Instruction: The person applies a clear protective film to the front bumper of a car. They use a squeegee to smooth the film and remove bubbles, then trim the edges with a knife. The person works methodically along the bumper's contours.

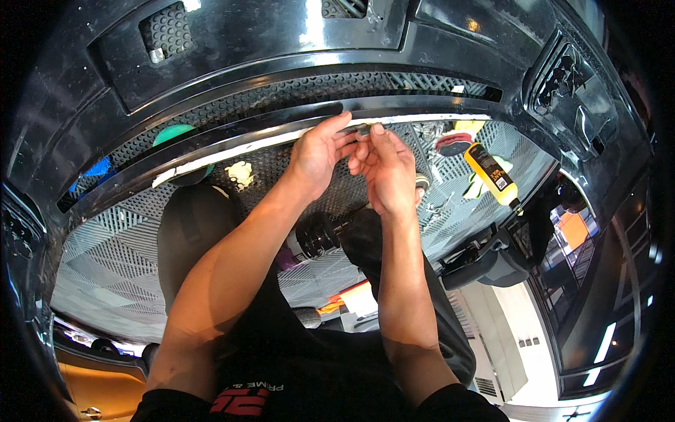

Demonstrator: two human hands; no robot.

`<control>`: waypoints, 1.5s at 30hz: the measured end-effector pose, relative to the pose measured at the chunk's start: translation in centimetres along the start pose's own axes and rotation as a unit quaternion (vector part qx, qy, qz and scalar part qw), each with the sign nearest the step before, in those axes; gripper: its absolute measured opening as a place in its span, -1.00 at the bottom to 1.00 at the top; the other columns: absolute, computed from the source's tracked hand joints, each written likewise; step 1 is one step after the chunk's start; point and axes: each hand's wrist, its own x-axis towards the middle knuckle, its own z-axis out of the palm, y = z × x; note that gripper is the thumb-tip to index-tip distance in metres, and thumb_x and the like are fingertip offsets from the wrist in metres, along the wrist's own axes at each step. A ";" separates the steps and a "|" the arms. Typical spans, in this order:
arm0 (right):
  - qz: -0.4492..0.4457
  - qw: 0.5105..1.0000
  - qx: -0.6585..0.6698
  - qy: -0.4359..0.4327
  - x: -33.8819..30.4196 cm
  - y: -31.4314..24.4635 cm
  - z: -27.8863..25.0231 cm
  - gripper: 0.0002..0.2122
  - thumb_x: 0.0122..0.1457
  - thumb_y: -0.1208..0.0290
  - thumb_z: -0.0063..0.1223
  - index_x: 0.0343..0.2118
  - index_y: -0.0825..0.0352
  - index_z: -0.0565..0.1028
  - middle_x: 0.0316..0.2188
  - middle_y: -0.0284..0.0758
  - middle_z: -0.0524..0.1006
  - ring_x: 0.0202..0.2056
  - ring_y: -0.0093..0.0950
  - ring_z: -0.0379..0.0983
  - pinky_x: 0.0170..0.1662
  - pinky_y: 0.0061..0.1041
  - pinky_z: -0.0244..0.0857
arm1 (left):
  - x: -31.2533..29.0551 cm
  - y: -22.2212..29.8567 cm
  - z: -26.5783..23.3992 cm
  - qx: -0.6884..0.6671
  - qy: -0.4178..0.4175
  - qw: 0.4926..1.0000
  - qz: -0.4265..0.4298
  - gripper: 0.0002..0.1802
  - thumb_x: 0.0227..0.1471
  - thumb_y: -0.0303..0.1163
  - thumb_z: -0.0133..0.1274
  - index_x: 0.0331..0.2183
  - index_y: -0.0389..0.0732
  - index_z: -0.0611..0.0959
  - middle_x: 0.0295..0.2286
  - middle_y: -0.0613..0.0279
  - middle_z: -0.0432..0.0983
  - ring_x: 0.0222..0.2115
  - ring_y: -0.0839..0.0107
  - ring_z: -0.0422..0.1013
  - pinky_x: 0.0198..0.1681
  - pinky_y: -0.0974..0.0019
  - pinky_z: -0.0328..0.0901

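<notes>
A large glossy black car bumper arches across the view. Along its lower edge runs a long white strip, and both my hands meet at the middle of it. My left hand has its thumb up against the bumper edge, apart from the fingers, which reach toward the other hand. With thumb and fingers pressed together, my right hand pinches a small dark piece just under the strip. What exactly this piece is cannot be made out, as fingertips cover much of it.
On the grey tiled floor at right lies a yellow bottle, beside a round dark red pad and crumpled film. A crumpled pale yellow lump sits left of my arms. Below stand a dark cylindrical object and a black stool seat.
</notes>
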 end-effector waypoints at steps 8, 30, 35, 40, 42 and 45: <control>0.008 0.999 -0.009 0.045 -0.1 -0.5 0.7 -0.72 0.46 0.32 0.07 -0.40 0.38 0.52 -0.63 -0.43 0.42 -0.66 -0.63 0.26 -0.59 -0.58 0.13 | -0.4 -0.4 0.2 -0.010 -0.003 0.999 0.034 -0.68 0.30 -0.23 0.13 -0.06 -0.26 0.71 -0.23 0.19 0.68 -0.15 0.36 0.54 0.05 0.20 0.34; 0.028 0.983 -0.099 0.150 0.0 -0.6 3.5 -0.71 0.47 0.28 0.03 -0.37 0.38 0.47 -0.60 -0.41 0.43 -0.67 -0.67 0.21 -0.62 -0.56 0.05 | 0.9 -1.5 -1.9 -0.110 -0.009 0.993 0.041 -0.64 0.22 -0.25 -0.01 -0.11 -0.31 0.65 -0.06 0.00 0.66 -0.01 0.14 0.54 0.22 0.02 0.32; 0.024 0.981 -0.122 0.151 0.8 -0.7 3.0 -0.74 0.46 0.30 0.07 -0.37 0.33 0.44 -0.63 -0.50 0.30 -0.70 -0.72 0.08 -0.67 -0.60 -0.09 | 1.6 -2.1 -3.0 -0.086 -0.019 0.995 0.047 -0.54 0.20 -0.23 -0.05 -0.03 -0.36 0.65 0.00 -0.04 0.64 0.04 0.10 0.52 0.27 -0.02 0.29; 0.046 0.987 -0.095 0.122 0.5 -1.4 2.8 -0.73 0.48 0.30 0.07 -0.37 0.33 0.45 -0.65 -0.52 0.27 -0.70 -0.72 0.07 -0.66 -0.59 -0.08 | 1.6 -2.2 -3.0 -0.084 -0.020 0.995 0.043 -0.56 0.20 -0.25 -0.05 -0.04 -0.35 0.65 -0.01 -0.03 0.65 0.05 0.11 0.53 0.29 -0.04 0.29; 0.039 0.988 -0.086 0.119 0.6 -1.3 2.7 -0.73 0.48 0.30 0.06 -0.37 0.33 0.45 -0.66 -0.53 0.26 -0.71 -0.72 0.06 -0.66 -0.59 -0.09 | 1.5 -2.0 -2.8 -0.085 -0.022 0.995 0.045 -0.56 0.20 -0.25 -0.05 -0.04 -0.35 0.65 -0.01 -0.03 0.64 0.06 0.11 0.53 0.29 -0.04 0.29; 0.027 0.989 -0.081 0.118 0.6 -0.9 2.5 -0.73 0.49 0.30 0.06 -0.38 0.34 0.46 -0.67 -0.54 0.25 -0.71 -0.72 0.04 -0.66 -0.60 -0.11 | 1.3 -1.8 -2.6 -0.082 -0.025 0.995 0.046 -0.56 0.20 -0.25 -0.05 -0.04 -0.35 0.65 0.00 -0.03 0.64 0.07 0.11 0.52 0.30 -0.04 0.29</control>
